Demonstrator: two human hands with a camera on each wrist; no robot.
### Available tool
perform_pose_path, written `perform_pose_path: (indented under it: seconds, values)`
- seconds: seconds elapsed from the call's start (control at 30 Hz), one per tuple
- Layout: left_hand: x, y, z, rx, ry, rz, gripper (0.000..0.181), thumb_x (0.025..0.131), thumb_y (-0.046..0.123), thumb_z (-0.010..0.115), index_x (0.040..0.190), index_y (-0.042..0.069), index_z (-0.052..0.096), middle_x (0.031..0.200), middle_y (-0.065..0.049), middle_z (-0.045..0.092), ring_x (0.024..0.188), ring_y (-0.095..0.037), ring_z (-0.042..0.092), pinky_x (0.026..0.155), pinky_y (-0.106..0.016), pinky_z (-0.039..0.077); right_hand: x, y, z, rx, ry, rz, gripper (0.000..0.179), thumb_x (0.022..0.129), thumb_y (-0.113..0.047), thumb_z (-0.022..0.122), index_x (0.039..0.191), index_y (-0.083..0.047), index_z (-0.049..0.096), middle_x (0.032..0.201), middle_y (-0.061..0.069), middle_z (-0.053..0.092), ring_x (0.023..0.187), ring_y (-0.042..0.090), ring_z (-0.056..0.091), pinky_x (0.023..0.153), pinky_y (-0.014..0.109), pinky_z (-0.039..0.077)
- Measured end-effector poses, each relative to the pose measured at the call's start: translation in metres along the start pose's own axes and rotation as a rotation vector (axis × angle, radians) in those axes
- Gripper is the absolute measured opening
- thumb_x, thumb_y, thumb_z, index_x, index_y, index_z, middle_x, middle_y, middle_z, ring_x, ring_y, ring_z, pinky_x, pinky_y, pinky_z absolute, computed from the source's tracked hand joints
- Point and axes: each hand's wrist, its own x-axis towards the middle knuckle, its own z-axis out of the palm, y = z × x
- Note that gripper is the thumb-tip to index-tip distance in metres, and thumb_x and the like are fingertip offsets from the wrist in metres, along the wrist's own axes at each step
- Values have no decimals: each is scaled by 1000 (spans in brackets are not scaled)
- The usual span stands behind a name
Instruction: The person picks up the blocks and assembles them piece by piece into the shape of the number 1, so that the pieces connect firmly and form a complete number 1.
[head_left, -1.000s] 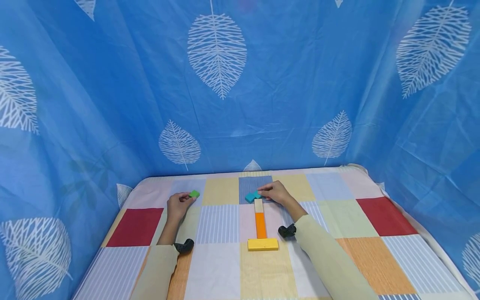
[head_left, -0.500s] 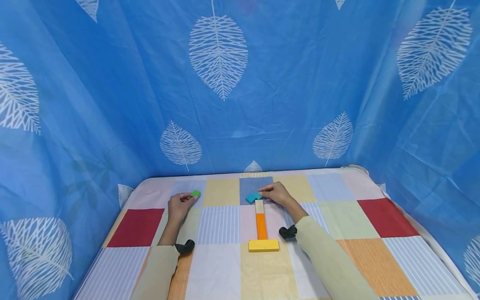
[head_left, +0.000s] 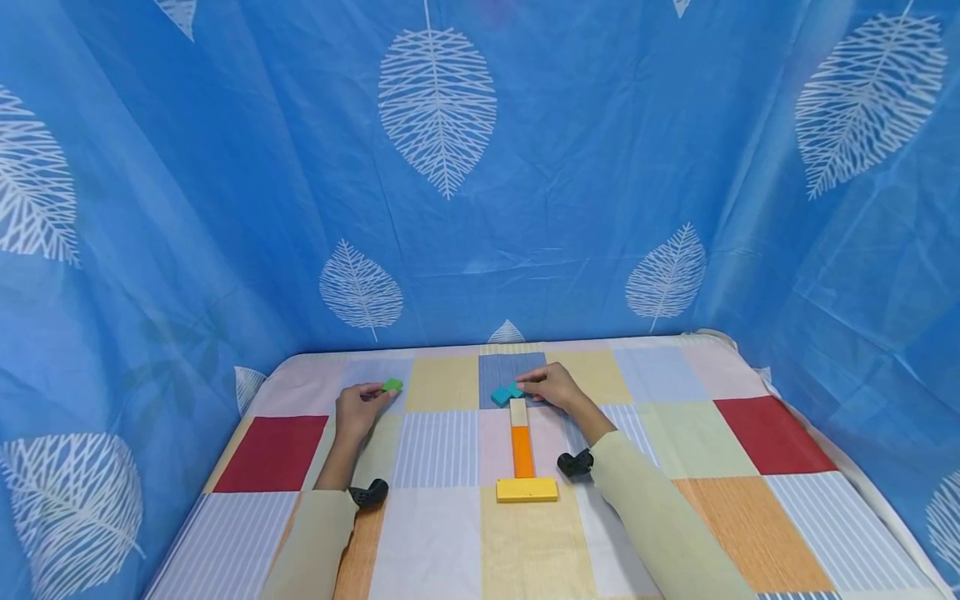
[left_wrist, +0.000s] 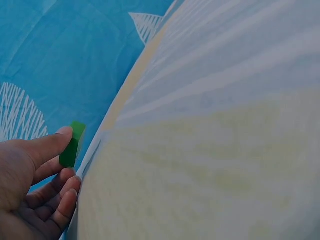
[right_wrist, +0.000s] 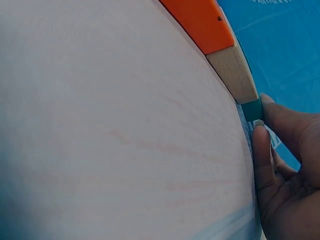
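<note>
My left hand [head_left: 358, 411] pinches a small green block [head_left: 392, 385] between thumb and fingers, over the back left of the table; the left wrist view shows the same green block [left_wrist: 73, 144] near the thumb tip. At the back middle, my right hand [head_left: 553, 387] pinches a teal block [head_left: 515, 390]. A second teal block [head_left: 501, 396] appears to touch it on the left. Right behind the plain wooden block [head_left: 518, 412] stand these teal pieces. An orange block [head_left: 522, 452] continues the line toward me, ending at a yellow block [head_left: 527, 490] laid crosswise.
A patchwork cloth [head_left: 427, 533] covers the table. Blue curtains [head_left: 525, 208] with white leaf prints hang behind it and along both sides. Each wrist carries a black camera [head_left: 369, 495].
</note>
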Motion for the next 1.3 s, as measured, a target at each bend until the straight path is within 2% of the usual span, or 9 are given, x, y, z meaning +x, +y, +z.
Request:
perform_pose_path:
  seconds: [0.17,0.37,0.77,1.03,1.3]
  values:
    - [-1,4,0,11,-31,-7,36,88,18,80,115,-4,74,107,-21,72,96,-30,64,72,-24,49,0,0,0,-3,0,2,21,95,-18,73,111,-5,79,106,11,75,65,12,59,63,24,53]
    - [0,11,1,9,-44,14,37,87,18,81,115,-5,74,102,-20,72,89,-28,64,64,-21,50,0,1,0,-10,2,-1,21,95,-18,74,110,-6,79,105,10,75,64,12,58,63,24,52]
    - [-6,30,5,-1,-53,90,37,85,18,84,113,-5,75,96,-20,73,79,-27,67,58,-24,50,0,0,0,-9,1,1,21,95,-18,73,111,-6,79,105,10,75,65,12,58,63,24,52]
    - [-10,43,9,-9,-93,84,38,85,22,83,114,-2,75,97,-16,73,82,-25,65,58,-26,49,1,1,1,1,2,2,21,95,-17,73,111,-6,79,107,11,75,67,13,59,64,24,53]
    - [-18,55,14,-26,-134,144,38,85,22,84,112,-3,75,97,-16,73,80,-26,67,58,-27,50,0,1,0,4,2,1,20,95,-17,73,110,-6,79,105,10,75,67,13,59,64,25,53]
